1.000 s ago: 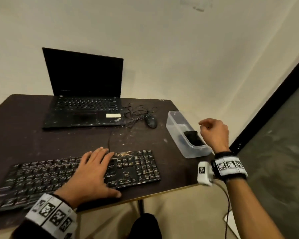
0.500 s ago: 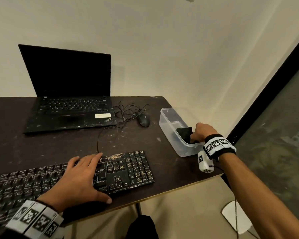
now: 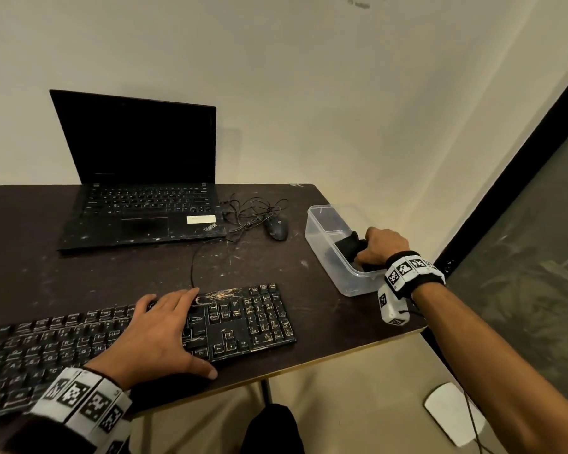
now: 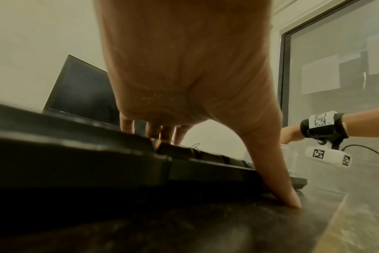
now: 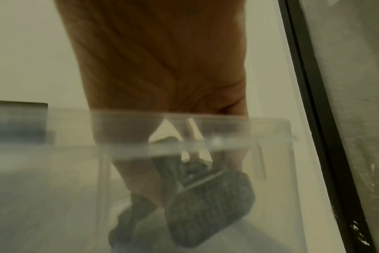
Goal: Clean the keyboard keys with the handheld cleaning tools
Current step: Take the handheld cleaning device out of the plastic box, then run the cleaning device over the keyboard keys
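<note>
Right hand (image 3: 379, 247) reaches down inside the clear plastic bin (image 3: 322, 235) at the table's right edge, fingers curled around a dark cleaning tool (image 5: 210, 208); exact type unclear. Left hand (image 3: 154, 335) lies flat, fingers extended, on the keyboard (image 3: 243, 319). The keyboard lies left of and nearer than the bin, long axis left-right.
</note>
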`<state>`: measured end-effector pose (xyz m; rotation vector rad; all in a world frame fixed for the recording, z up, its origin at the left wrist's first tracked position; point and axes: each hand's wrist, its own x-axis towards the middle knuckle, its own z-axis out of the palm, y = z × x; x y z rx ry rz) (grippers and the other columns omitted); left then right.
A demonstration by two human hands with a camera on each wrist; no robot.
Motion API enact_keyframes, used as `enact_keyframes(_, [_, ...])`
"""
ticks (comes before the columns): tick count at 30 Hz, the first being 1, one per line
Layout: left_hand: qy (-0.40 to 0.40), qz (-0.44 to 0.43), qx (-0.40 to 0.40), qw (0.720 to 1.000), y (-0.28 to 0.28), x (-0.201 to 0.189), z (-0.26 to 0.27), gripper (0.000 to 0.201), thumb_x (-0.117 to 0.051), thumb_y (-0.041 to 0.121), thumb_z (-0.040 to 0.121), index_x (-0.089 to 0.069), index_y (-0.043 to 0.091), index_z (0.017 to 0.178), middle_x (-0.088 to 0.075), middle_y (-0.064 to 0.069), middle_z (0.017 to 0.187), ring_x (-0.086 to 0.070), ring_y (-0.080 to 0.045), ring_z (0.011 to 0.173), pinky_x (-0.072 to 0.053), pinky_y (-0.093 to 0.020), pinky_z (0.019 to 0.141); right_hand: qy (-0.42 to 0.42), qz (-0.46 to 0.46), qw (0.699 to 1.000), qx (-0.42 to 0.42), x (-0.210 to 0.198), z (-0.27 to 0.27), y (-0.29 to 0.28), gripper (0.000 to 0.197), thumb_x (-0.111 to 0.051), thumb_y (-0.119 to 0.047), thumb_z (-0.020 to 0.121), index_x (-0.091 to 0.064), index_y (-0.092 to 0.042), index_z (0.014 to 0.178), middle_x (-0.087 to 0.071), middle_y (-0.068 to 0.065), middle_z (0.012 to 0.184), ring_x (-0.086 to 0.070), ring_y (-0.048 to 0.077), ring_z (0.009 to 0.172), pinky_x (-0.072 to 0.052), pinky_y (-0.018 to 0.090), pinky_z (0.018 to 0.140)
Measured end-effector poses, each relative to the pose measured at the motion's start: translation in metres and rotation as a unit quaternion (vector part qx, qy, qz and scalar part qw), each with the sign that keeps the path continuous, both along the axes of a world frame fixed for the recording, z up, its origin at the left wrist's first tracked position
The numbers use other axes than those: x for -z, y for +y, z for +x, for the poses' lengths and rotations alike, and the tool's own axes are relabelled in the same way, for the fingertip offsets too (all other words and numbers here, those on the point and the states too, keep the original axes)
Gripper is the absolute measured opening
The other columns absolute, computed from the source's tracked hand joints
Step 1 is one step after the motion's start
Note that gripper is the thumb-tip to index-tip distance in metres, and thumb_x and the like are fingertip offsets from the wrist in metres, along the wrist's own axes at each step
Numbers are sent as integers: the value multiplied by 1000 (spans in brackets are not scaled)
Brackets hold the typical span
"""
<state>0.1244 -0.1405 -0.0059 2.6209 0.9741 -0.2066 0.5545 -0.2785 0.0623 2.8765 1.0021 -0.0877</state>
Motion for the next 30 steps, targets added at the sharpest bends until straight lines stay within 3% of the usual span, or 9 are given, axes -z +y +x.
enact_keyframes(3, [-3,1,0,1000,0,0,-1,157,-66,103,52,7,27,169,-10,8,177,-12,-11,162,9,-43,133,-6,102,994,31,-38,-9,-13,58,-80,-50,81,-64,-13,122,-71,12,113,-66,34,105,-52,38,86])
enact_keyframes(5, [-4,1,-3,1000,-1,1,0,157,-66,102,53,8,27,169,-9,8,177,-11,-11,162,10,-43,132,81,264,960,42,-70,-26,-26,50,-83,-48,81,-68,-14,115,-72,9,105,-68,29,97,-55,37,83])
enact_keyframes(7, [-8,-1,-2,1000,-2,2,0,158,-67,102,52,7,26,169,-11,8,176,-12,-11,162,9,-43,132,261,449,853,46,-93,-56,-39,40,-83,-40,84,-70,-13,111,-74,4,98,-70,19,85,-56,33,72])
enact_keyframes(10, [-27,-4,-1,1000,-3,5,-4,157,-66,102,52,1,25,170,-14,7,176,-15,-12,161,5,-44,133,499,527,686,50,-91,-110,-46,27,-76,-34,91,-64,-16,108,-72,9,96,-66,17,66,-44,27,53])
enact_keyframes(14, [-28,-7,2,1000,-3,8,-18,155,-66,102,53,-2,22,170,-14,4,177,-14,-13,162,6,-45,133,653,494,567,87,-39,-173,-32,19,-68,-33,97,-58,-21,107,-75,12,87,-58,17,53,-38,19,36])
enact_keyframes(20, [-42,-3,-4,999,2,8,-33,154,-69,101,54,-7,21,170,-17,2,177,-15,-15,163,7,-48,133,764,489,396,144,13,-224,-26,39,-55,-27,105,-54,-9,140,-76,23,110,-76,30,79,-62,32,58])
enact_keyframes(23, [-54,-2,-4,999,0,12,-36,151,-70,99,56,-9,21,170,-18,2,176,-17,-15,162,9,-49,132,766,506,368,148,18,-237,-30,37,-53,-17,106,-52,-4,140,-74,28,119,-77,38,97,-67,44,67])
enact_keyframes(27, [-45,-11,12,999,1,10,-33,169,-48,114,36,-6,22,171,-16,2,177,-14,-15,163,13,-51,131,764,492,396,135,14,-243,-37,22,-52,-10,104,-56,2,122,-71,33,120,-70,49,111,-64,57,83])
enact_keyframes(30, [-50,-13,21,998,2,12,-34,179,-33,119,23,-7,22,171,-17,3,177,-16,-15,163,14,-53,131,761,487,413,117,15,-245,-39,28,-53,-4,102,-54,3,129,-69,35,126,-73,48,106,-64,56,83])
